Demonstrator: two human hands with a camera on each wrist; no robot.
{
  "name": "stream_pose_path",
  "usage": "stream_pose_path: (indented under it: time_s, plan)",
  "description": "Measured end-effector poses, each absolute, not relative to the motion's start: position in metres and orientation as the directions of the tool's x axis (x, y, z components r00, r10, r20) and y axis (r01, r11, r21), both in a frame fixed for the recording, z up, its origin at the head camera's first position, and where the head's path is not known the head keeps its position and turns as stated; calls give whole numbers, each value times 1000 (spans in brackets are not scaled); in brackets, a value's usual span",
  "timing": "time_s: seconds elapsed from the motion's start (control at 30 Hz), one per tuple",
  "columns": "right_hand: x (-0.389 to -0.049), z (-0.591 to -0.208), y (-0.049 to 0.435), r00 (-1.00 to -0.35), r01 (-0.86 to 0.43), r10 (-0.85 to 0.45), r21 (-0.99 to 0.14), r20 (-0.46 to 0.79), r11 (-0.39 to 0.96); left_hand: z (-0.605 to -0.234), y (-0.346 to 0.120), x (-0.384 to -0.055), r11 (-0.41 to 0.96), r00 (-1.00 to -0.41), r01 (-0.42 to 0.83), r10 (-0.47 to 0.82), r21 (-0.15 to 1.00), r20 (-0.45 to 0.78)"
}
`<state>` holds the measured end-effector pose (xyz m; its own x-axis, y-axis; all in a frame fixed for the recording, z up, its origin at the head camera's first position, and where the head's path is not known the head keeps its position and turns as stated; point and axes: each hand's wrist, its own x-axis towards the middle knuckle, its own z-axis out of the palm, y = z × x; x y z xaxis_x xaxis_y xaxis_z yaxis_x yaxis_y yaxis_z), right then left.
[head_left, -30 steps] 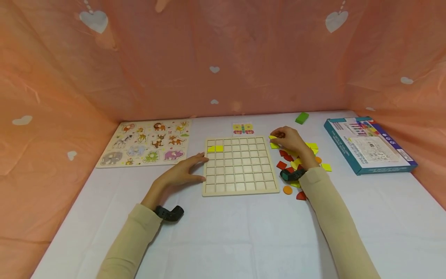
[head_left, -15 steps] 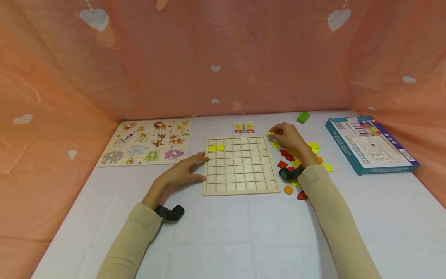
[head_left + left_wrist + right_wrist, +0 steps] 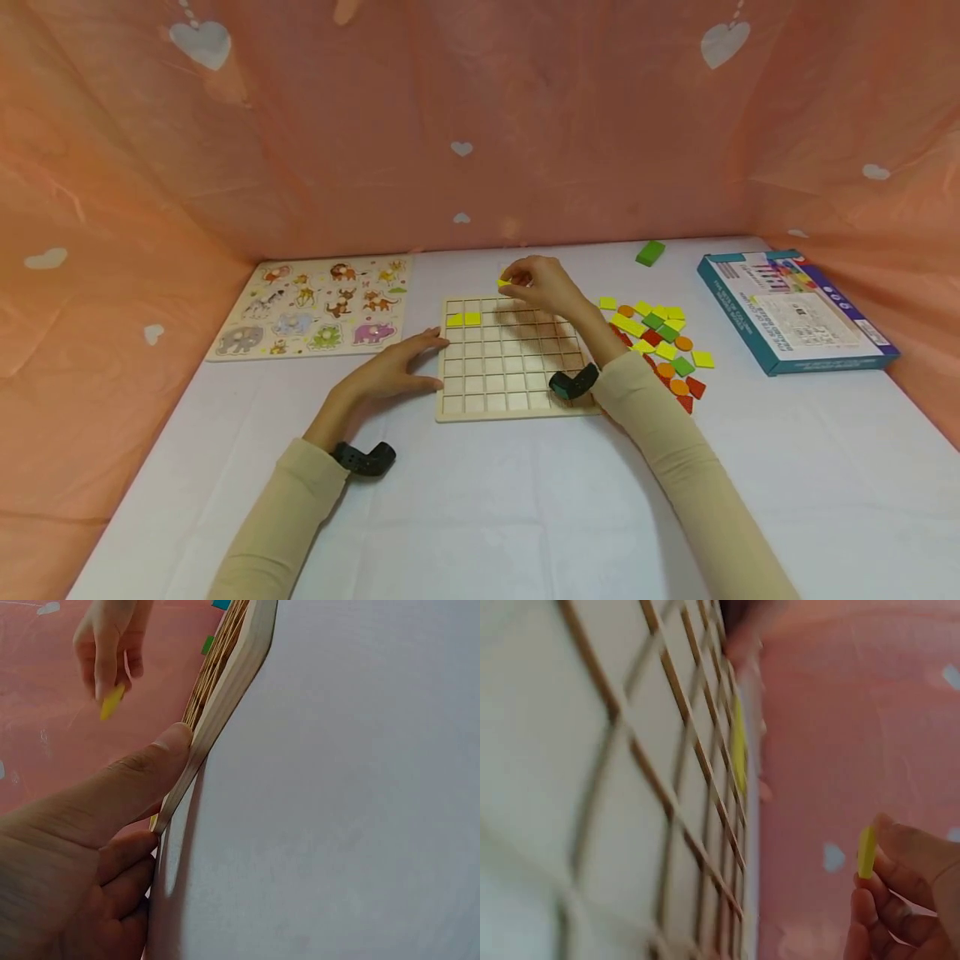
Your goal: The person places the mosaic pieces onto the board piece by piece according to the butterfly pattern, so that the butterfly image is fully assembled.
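Observation:
My right hand pinches a small yellow tile between thumb and fingertips, above the far side of a wooden grid board. That tile shows edge-on in the right wrist view. Two yellow pieces, a left one and a square one, lie side by side in the board's upper left cells. At the left edge of the board, my left hand rests its thumb and fingertips against the wood, the fingers fairly straight. The picture card behind the board is largely hidden by my right hand.
Red, yellow, green and orange pieces lie scattered right of the board, partly behind my right arm. A green block sits at the back. An animal puzzle board is on the left, a flat teal box on the right.
My right hand has moved left from the loose pieces to over the board's far side, carrying the yellow tile. More of the loose pieces now show. My left hand has stayed put.

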<state>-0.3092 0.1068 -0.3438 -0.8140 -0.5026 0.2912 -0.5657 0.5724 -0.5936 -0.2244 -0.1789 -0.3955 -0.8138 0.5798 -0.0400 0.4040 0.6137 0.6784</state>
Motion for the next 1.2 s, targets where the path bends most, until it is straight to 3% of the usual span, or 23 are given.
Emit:
stream_pose_path:
  time_s: [0.13, 0.4, 1.2]
  plan:
    - [-309, -356, 88, -801, -573, -543, -587, 253, 572, -397, -180, -225, 616, -817, 403, 576, 676, -38]
    - [-310, -377, 78, -833, -507, -531, -596, 155, 623, -397, -179, -225, 610, -813, 415, 581, 675, -26]
    - [-306, -382, 80, -810, -540, -553, -619, 196, 571, -395, -179, -223, 615, -815, 406, 578, 676, -36]
